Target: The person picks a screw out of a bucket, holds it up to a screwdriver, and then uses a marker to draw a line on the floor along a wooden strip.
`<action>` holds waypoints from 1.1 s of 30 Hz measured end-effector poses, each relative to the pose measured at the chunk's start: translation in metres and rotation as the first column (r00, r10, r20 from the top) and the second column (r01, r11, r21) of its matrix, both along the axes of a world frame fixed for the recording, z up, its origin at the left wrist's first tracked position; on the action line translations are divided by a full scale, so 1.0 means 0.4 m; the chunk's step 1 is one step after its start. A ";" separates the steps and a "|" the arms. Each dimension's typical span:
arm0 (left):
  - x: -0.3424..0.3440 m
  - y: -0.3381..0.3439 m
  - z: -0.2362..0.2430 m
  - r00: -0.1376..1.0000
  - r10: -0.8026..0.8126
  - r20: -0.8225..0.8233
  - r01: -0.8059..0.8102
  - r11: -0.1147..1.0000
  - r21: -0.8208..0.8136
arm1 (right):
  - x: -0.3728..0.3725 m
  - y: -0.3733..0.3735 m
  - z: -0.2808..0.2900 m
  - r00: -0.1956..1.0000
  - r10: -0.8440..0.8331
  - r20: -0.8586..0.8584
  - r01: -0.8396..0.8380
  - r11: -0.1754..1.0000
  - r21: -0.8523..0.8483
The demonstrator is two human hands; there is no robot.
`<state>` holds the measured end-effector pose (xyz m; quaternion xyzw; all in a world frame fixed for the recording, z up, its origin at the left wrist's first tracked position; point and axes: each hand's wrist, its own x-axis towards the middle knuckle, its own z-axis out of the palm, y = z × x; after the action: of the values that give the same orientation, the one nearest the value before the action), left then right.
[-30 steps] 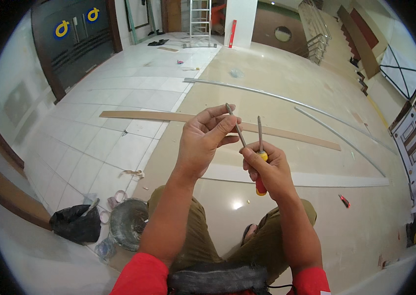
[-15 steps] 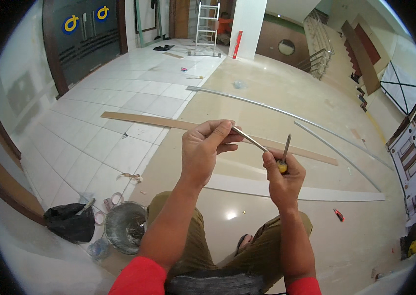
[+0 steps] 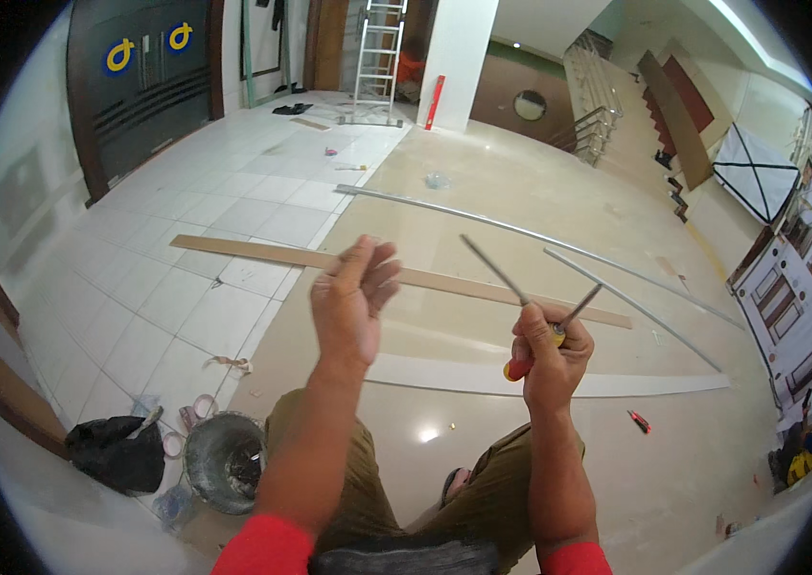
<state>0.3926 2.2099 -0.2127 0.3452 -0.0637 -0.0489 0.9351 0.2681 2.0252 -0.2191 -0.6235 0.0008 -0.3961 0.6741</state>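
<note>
My right hand (image 3: pixel 550 355) is closed around a screwdriver with a red and yellow handle (image 3: pixel 519 368), its metal shaft angled up to the right, and a longer metal rod (image 3: pixel 492 264) that points up and left. My left hand (image 3: pixel 348 297) is raised to the left of the rod, apart from it, with fingers slightly curled and apart and nothing in them. Behind both hands, a long tan strip (image 3: pixel 214 245) and two metal profiles (image 3: pixel 454 211) lie on the floor; a white strip (image 3: pixel 646 384) lies nearer me.
A bucket (image 3: pixel 209 450) and black bag (image 3: pixel 114 455) sit low left, a red cutter (image 3: pixel 640 422) right. A ladder (image 3: pixel 375 67), a person in orange (image 3: pixel 411 67) and a red level (image 3: pixel 435 101) are at the back. Stairs (image 3: pixel 598 105) rise behind; printed sheets (image 3: pixel 789 316) stand right.
My left hand has released the rod and moved left, away from it. The rod stays in my right hand, which has shifted a little lower.
</note>
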 end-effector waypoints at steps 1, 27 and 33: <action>0.007 0.010 0.008 0.998 0.060 -0.003 -0.060 0.998 0.034 | 0.001 -0.010 0.004 1.000 -0.012 0.007 0.012 1.000 -0.007; -0.076 -0.071 -0.016 0.865 -0.194 0.464 -0.044 0.890 0.455 | 0.047 0.055 -0.055 0.877 0.476 -0.056 -0.391 0.778 0.492; -0.090 -0.042 0.004 0.847 -0.199 0.493 -0.018 0.916 0.402 | 0.050 0.067 -0.062 0.821 0.570 -0.032 -0.495 0.738 0.459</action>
<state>0.3566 2.1930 -0.2111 0.5214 -0.3214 -0.0098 0.7904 0.2882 2.0521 -0.2439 -0.4642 -0.0330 -0.1209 0.8768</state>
